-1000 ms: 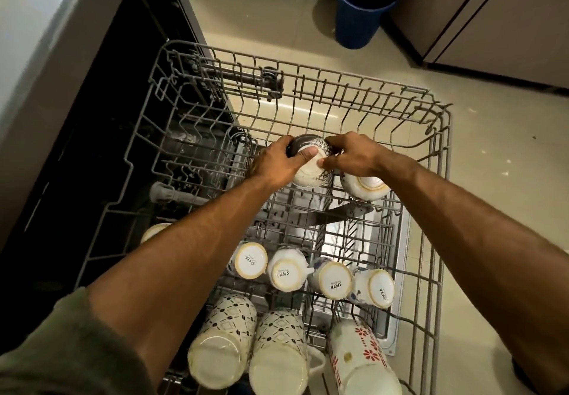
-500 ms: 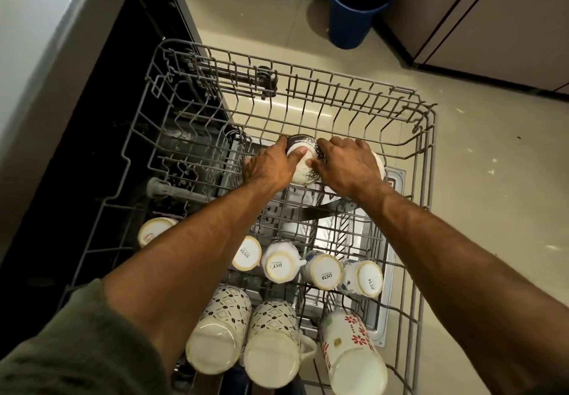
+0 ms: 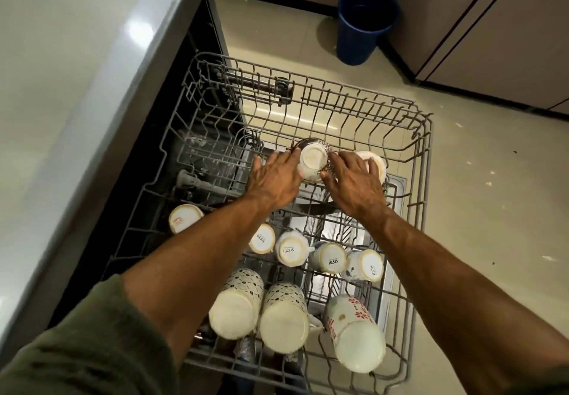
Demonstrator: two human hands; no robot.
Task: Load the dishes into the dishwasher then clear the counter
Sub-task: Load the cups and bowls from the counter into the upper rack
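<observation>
An upturned patterned bowl (image 3: 312, 160) with a cream base sits in the far middle of the pulled-out grey dishwasher rack (image 3: 426, 154). My left hand (image 3: 274, 179) lies against its left side with fingers stretched along it and the thumb touching its near edge. My right hand (image 3: 354, 182) touches the bowl's right side with the thumb, its fingers spread flat. A second upturned white bowl (image 3: 378, 163) is just right of it, partly under my right fingers.
Several small white cups (image 3: 291, 250) stand upside down in the rack's middle row. Tall mugs (image 3: 283, 322) fill the near row. The grey counter edge (image 3: 101, 93) runs along the left. A blue bucket (image 3: 363, 25) stands on the floor by the cabinets.
My right hand went from curled round the bowl to spread flat beside it. The left hand's fingers have straightened. The bowl has stayed at the same spot in the rack.
</observation>
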